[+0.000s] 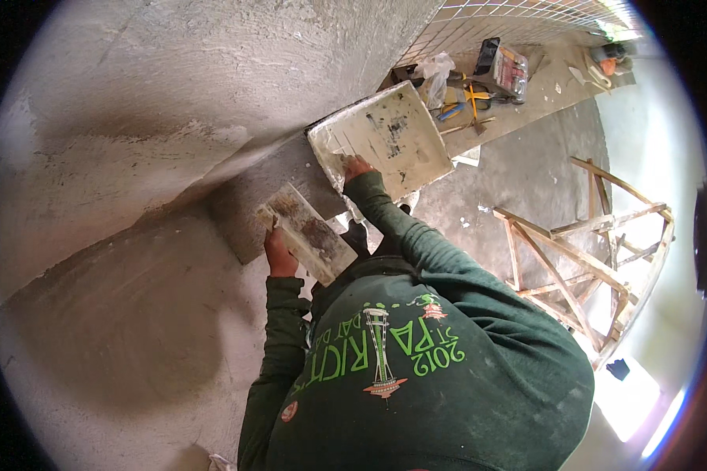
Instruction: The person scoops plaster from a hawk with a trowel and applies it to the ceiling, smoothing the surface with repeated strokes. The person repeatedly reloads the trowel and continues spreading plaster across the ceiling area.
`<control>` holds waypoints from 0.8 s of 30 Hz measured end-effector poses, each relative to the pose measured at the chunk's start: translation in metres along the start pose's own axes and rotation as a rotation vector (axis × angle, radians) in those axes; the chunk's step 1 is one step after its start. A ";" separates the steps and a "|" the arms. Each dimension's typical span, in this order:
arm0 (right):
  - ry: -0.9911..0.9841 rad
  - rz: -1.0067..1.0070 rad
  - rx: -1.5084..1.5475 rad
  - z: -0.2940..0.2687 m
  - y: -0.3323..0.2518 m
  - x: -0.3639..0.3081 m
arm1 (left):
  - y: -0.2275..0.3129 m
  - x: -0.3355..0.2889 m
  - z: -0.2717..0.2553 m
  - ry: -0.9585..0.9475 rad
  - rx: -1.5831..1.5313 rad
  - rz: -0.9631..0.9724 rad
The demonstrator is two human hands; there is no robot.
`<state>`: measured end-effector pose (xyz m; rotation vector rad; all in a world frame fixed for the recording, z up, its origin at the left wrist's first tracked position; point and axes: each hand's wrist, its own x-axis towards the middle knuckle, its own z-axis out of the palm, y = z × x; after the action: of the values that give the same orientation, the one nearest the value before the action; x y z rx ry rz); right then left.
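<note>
My left hand [279,253] grips the edge of a rectangular plaster board [297,222], a flat piece smeared white and brown like a hawk, held tilted in front of my body. Ahead and to the right, a wide shallow tray [422,144] carries dried whitish plaster and dark stains. Over the tray's near left side is my right hand [357,167], its fingers curled closed. Whatever the right fingers hold is too small and hidden to make out. Pale wet smears show beside those fingers.
A rough plastered wall [181,71] rises along the left. Beyond the tray, a ledge [554,82] bears pliers [452,110], a clear plastic bag [435,74] and an open box [507,72]. Wire mesh [518,17] stands behind. At right is a wooden trestle [581,263].
</note>
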<state>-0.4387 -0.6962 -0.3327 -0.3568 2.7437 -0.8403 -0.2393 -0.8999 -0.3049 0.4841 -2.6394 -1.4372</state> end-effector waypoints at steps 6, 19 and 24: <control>-0.077 -0.085 0.068 0.011 0.037 0.016 | -0.032 -0.008 0.014 -0.018 -0.012 -0.015; -0.472 0.293 0.478 0.056 0.128 0.058 | 0.047 0.012 -0.003 0.015 0.157 -0.065; -0.512 0.527 0.917 0.002 0.095 0.028 | 0.065 0.011 0.001 0.112 0.063 0.140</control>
<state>-0.4798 -0.6291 -0.3937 0.2867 1.6260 -1.4469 -0.2651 -0.8700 -0.2521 0.3659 -2.5804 -1.2528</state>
